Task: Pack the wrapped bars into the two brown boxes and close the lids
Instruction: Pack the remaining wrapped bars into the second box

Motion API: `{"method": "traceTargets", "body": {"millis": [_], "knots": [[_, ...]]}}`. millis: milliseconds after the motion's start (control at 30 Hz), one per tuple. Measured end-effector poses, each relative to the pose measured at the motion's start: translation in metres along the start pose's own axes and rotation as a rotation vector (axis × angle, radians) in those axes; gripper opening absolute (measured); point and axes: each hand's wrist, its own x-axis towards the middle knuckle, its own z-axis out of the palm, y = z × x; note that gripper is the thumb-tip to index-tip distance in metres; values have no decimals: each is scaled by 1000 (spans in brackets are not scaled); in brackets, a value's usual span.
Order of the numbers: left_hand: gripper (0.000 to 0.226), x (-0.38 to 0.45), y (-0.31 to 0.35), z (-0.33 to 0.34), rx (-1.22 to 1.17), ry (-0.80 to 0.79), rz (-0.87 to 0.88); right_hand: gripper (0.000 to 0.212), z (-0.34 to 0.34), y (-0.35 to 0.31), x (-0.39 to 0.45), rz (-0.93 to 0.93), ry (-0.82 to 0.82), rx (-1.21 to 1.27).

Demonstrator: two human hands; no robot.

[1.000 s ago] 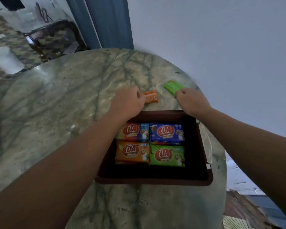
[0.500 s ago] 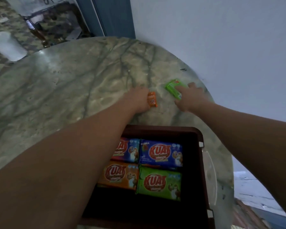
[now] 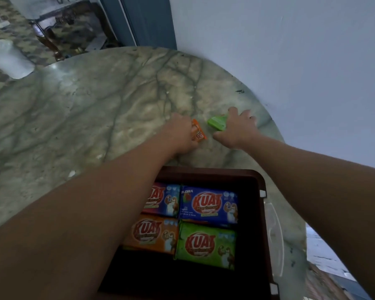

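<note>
The packing is partly done, as I judge it. 1 brown box (image 3: 261,215) is sitting open on the marble desk (image 3: 78,118) at the near edge, and 4 wrapped bars are lying flat inside it in 2 rows: a pink-and-blue bar (image 3: 162,199) and a blue bar (image 3: 209,204) at the back, an orange boxed bar (image 3: 154,233) and a green boxed bar (image 3: 206,243) in front. A dark empty strip is showing along the near side of the box.

2 more bars are waiting on the desk beyond the box. The left hand (image 3: 180,135) is closing its fingers on the loose orange bar (image 3: 198,133), which is tilting up on edge. The right hand (image 3: 236,128) is spreading over the loose green bar (image 3: 217,123), touching it; I cannot tell whether it is gripping yet.

So 6 bars are showing in all, 4 packed and 2 loose. Only 1 box is in view; the 2nd is not showing, and no lid is closed yet.
</note>
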Motion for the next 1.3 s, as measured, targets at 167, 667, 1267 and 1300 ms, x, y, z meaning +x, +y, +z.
{"method": "traceTargets", "body": {"millis": [167,667,1267,1300], "knots": [[78,-36,-12,-35,-91,178,22,92,-23,-34,-28,-3,87,163],[79,-222,-44,-42,-214,385,252,90,0,-30,-203,-278,265,288],[72,-258,-54,27,-206,266,308,90,33,4,-263,-417,178,-209],[71,-258,-55,29,-205,265,319,90,34,4,-263,-422,186,-212]]}}
